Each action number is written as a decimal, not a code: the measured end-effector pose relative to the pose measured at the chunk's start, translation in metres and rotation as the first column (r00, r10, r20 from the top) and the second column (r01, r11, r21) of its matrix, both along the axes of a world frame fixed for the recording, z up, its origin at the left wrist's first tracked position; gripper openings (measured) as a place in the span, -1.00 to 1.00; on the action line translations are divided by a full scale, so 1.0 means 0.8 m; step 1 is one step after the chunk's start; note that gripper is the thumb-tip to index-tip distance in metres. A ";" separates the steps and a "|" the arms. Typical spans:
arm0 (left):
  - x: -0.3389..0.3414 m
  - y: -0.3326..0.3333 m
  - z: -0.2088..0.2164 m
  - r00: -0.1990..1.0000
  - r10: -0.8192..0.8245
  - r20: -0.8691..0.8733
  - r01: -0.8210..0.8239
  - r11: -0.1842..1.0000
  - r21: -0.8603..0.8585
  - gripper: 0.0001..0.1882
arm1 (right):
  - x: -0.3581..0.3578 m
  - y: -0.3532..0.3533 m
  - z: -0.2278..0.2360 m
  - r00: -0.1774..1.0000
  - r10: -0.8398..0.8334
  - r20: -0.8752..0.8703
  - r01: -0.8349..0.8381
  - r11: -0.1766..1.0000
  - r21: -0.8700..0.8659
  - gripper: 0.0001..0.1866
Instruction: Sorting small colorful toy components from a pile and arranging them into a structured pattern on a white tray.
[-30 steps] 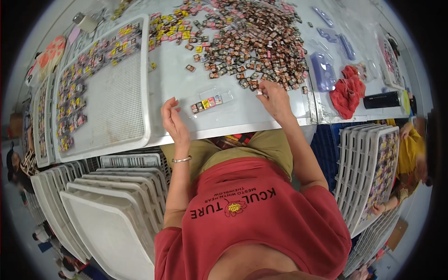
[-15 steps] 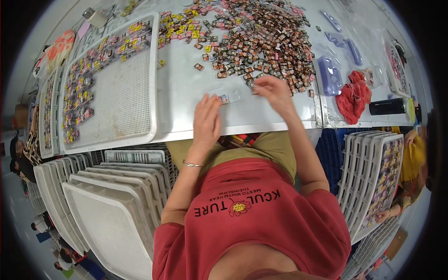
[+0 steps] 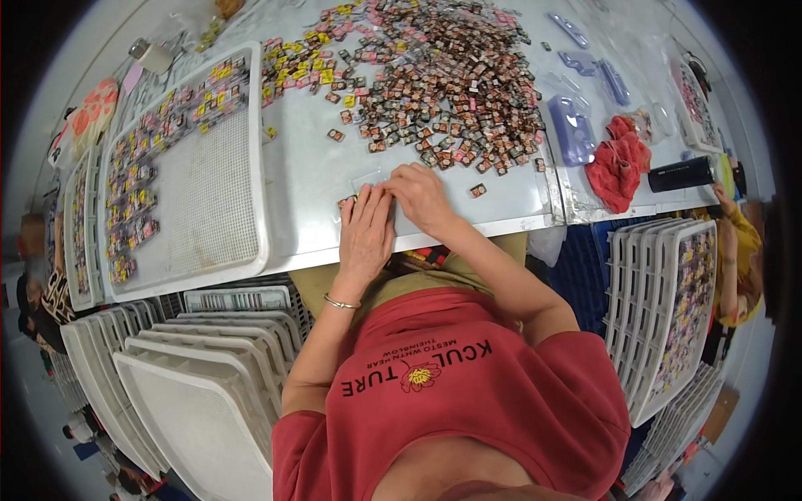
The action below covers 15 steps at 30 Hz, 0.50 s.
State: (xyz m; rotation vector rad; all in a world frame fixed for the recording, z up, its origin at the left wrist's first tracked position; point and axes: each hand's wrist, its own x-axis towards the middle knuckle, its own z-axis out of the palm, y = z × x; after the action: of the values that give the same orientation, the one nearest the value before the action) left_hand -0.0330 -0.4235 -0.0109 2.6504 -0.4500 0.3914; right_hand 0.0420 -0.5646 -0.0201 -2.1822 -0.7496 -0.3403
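Note:
A small clear plastic tray point(image 3: 368, 177) lies on the table near its front edge. The fingers of my left hand point(image 3: 365, 230) rest pressed together on its near end, holding it there. Beside those fingertips, a small dark printed piece point(image 3: 347, 201) partly shows. My right hand point(image 3: 420, 197) meets the left one at the tray, its thumb and fingers pinched; whatever sits between them is hidden. Beyond both hands spreads a big heap of small printed pieces point(image 3: 451, 92), mostly brown and black. One loose piece point(image 3: 477, 191) lies to the right of my right hand.
At left stands a white mesh tray point(image 3: 257, 167) partly filled with rows of packed pieces. A purple plastic box point(image 3: 571, 129), a red cloth point(image 3: 618, 163) and a black bottle point(image 3: 681, 174) lie at right. Stacked white trays point(image 3: 192, 409) flank me below the table; a co-worker's arm point(image 3: 728, 242) shows far right.
My right hand has moved left from the heap's edge to the left fingertips. The view has shifted slightly. A loose piece now shows where the right hand was.

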 end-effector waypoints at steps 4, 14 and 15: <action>0.000 0.003 -0.001 1.000 0.006 -0.011 -0.006 1.000 0.010 -0.55 | 0.015 -0.036 0.008 0.976 0.151 -0.157 -0.122 0.976 0.178 -0.86; -0.005 0.011 -0.003 0.994 0.107 0.037 -0.090 0.944 -0.317 -0.63 | 0.066 -0.102 0.020 0.985 -0.158 0.073 0.174 0.910 -0.375 -0.74; -0.006 0.015 -0.002 0.993 0.114 0.043 -0.095 0.945 -0.314 -0.63 | 0.072 -0.099 0.026 0.981 -0.188 0.053 0.195 0.913 -0.360 -0.72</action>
State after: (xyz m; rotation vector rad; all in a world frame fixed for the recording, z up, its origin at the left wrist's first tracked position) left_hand -0.0377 -0.4111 -0.0126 2.3641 -0.2423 0.5310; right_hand 0.0995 -0.6436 0.0008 -2.6174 -0.6479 -0.3409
